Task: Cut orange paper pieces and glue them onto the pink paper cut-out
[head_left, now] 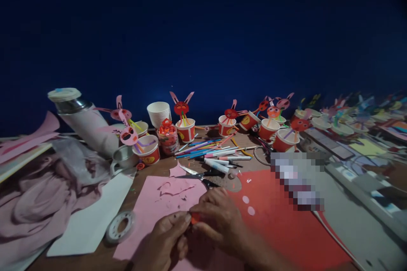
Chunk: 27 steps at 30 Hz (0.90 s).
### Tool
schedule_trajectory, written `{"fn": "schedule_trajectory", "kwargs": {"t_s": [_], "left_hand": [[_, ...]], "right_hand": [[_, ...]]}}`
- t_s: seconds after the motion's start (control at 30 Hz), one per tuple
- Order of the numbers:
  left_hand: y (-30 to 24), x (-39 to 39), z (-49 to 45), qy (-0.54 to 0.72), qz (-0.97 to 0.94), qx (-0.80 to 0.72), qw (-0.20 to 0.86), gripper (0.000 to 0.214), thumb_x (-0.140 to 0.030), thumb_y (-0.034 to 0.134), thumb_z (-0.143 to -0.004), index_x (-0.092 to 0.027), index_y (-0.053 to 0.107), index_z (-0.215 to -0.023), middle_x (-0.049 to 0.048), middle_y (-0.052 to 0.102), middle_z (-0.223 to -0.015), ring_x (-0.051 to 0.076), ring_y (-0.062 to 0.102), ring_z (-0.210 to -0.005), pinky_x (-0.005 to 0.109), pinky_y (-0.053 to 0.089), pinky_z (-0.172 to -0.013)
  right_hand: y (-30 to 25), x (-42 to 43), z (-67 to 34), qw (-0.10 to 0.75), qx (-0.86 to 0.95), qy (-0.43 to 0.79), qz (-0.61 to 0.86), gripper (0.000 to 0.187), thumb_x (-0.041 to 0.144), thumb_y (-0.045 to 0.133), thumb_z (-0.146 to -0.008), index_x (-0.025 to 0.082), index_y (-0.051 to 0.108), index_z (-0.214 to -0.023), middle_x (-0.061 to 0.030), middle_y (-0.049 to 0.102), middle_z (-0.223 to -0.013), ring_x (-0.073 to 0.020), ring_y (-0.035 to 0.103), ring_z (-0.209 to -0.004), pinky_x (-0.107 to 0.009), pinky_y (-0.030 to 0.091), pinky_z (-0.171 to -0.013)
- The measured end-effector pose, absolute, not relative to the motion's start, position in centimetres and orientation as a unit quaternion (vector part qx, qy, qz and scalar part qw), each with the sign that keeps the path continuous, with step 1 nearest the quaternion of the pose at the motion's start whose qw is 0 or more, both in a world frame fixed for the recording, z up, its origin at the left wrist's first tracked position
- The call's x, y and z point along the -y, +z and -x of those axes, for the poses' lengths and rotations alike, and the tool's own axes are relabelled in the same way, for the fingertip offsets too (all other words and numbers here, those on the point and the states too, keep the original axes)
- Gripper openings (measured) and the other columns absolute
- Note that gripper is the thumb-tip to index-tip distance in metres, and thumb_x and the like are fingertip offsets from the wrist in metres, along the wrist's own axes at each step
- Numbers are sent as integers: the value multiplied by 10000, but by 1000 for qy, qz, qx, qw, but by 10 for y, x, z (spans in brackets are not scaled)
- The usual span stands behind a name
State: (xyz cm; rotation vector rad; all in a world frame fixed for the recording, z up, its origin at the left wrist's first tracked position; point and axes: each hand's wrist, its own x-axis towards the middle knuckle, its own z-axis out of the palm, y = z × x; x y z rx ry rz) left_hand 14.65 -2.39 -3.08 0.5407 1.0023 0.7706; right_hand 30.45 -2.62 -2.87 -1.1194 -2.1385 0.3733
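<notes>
— At bottom centre of the frame, holding what?
— Small red paper piece (195,218), pinched between left hand (170,233) and right hand (220,215), above pink sheet (151,206).
— How best handled?
— Probably lightly, fingertips near the edges, avoiding creases.

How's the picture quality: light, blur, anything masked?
Head view throughout: dim, the blue wall very dark; cups at far right smeared; a pixelated block masking detail right of centre; the red piece between left hand and right hand indistinct.
</notes>
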Motion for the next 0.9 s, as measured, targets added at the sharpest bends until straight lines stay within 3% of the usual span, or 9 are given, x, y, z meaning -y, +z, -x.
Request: {"fn": "schedule_trajectory", "kwargs": {"t_s": [0.33,0.53,0.67,0.77,0.9], "left_hand": [[-40,21,-146,361,-212,-425,802,470,-436,824,-432,-144,470,-533,-98,351,-372,-9,241,-318,131,212,-339],[-35,22,-142,352,-230,-449,788,415,-448,800,-481,-147,524,-554,-84,369,-373,4,260,-320,143,212,-338],[-28,22,-138,363,-257,-463,767,329,-419,767,-556,-147,598,-631,-38,484,-443,30,352,-353,156,221,-336],[-26,18,-136,371,-268,-470,755,377,-427,793,-489,-131,609,-632,-3,574,-547,26,373,-365,158,206,-319],[-25,13,-133,377,-276,-486,738,444,-465,796,-439,-121,611,-650,-17,558,-502,37,383,-365,155,187,-304]], "right_hand": [[-35,24,-305,334,833,122,425,168,332,553,-818,282,592,-974,-4,569,-839,-157,488,-780,-312,327,-697],[-29,25,-308,325,839,110,422,299,332,518,-826,232,515,-1107,-37,612,-900,-181,518,-829,-337,346,-748],[-29,13,-320,383,809,28,446,172,252,469,-844,203,567,-976,-26,632,-799,-162,537,-739,-317,342,-696],[-33,-1,-335,408,771,-16,488,136,218,465,-856,195,585,-917,-13,629,-725,-142,521,-650,-296,321,-644],[-41,-15,-350,403,747,-41,527,121,198,486,-845,180,596,-891,-25,647,-734,-151,539,-661,-298,299,-642]]}}
